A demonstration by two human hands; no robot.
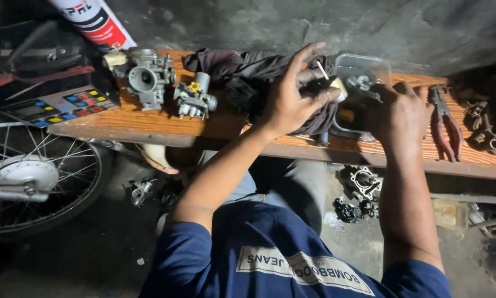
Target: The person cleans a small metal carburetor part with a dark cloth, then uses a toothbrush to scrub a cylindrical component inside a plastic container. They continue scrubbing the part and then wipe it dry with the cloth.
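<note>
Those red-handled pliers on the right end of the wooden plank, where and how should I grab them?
Take the pliers by the two red handles, coming from above on the near side. They lie flat on the wooden plank with the metal nose pointing away and the handles spread toward you, past the right hand. Probably easiest to close your grip round both handles mid-length.
</note>
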